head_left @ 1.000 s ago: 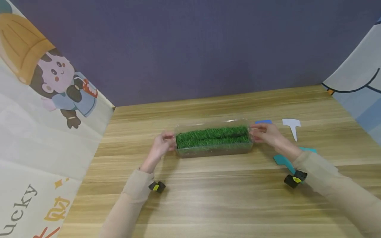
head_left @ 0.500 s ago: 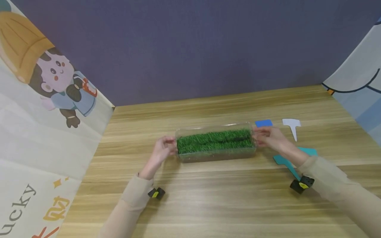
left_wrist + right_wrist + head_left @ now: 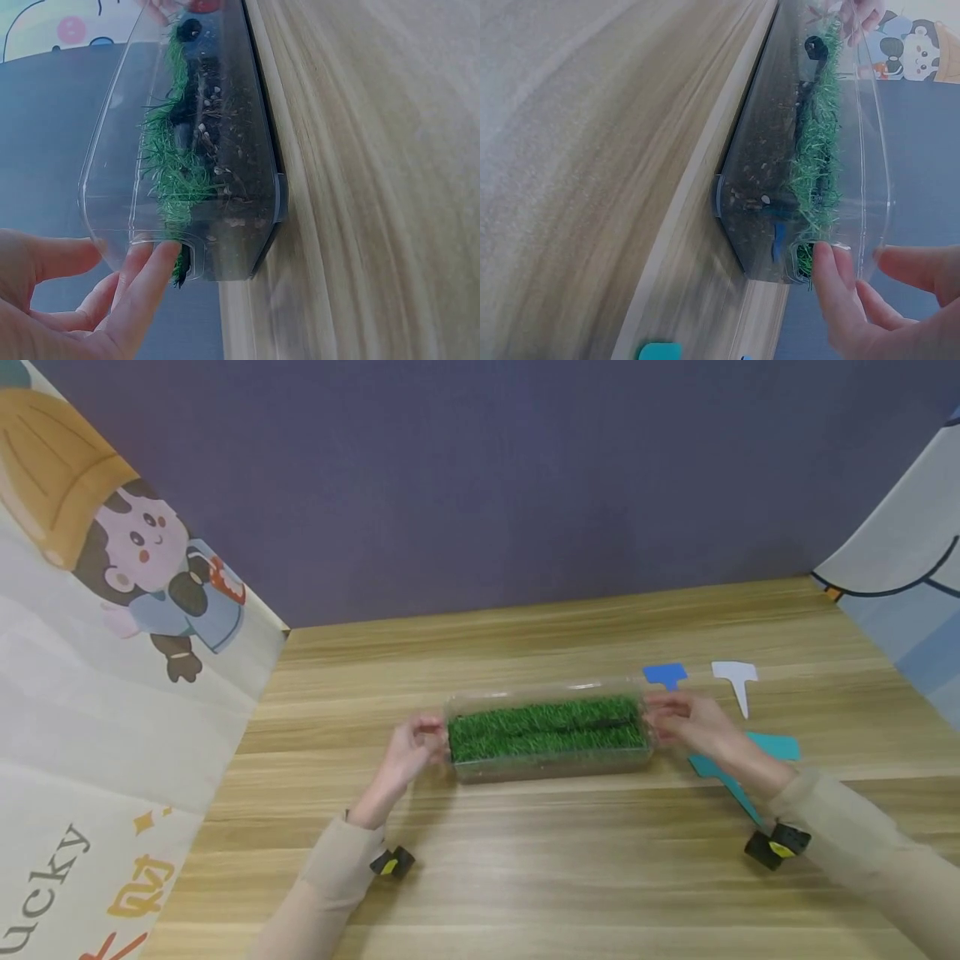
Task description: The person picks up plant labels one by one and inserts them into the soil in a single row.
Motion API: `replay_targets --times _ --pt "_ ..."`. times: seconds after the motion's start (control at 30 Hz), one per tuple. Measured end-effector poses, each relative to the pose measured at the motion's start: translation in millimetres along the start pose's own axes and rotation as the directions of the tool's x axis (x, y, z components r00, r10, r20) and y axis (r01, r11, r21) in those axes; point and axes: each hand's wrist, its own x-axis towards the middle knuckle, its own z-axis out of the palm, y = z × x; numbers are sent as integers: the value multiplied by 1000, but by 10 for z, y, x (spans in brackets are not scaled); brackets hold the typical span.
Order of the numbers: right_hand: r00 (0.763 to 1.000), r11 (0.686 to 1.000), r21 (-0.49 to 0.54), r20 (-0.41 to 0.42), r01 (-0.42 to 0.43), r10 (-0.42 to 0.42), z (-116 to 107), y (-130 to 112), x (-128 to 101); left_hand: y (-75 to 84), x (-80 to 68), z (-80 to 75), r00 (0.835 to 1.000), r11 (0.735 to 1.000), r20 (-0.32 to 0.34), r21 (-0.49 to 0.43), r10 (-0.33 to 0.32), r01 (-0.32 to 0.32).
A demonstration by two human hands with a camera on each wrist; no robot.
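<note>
While the wooden tabletop (image 3: 525,860) spreads under everything, the clear box (image 3: 551,768) is near its middle, its long side running from 9 to 3 o'clock. Compared with one second ago, this box is shifted toward 5 o'clock, closer to the person; I judge that it is being repositioned as one piece, with its contents. Whether it slides or is carried just above the wood, I cannot tell. Inside are two rows of green grass (image 3: 551,727), with a dark groove between. Both hands grasp the box by its ends: the left hand (image 3: 408,752) at 9 o'clock, the right hand (image 3: 693,727) at 3 o'clock. Two teal tags (image 3: 776,746) lie near 3 o'clock of the box, partly under the right forearm. Toward 2 o'clock lie the white tag (image 3: 735,671) and the blue tag (image 3: 665,675), the latter now less covered. Only the wrist views show clearly the dark filling (image 3: 750,195) below the grass and, smallest of all, its pale bits (image 3: 202,127).
</note>
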Motion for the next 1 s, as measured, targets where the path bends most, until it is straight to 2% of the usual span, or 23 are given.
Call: replay_targets --times 0.17,0.47,1.0 --pt "1000 999 22 2 -31 31 -2 -1 -15 -1 -11 2 1000 1000 2 17 -4 4" --pt "1000 1000 6 12 -5 5 -17 18 -23 -8 -28 16 1000 1000 -5 15 -7 7" --pt "999 1000 -19 31 -18 18 -35 0 20 -45 28 3 1000 1000 -23 -15 12 -13"
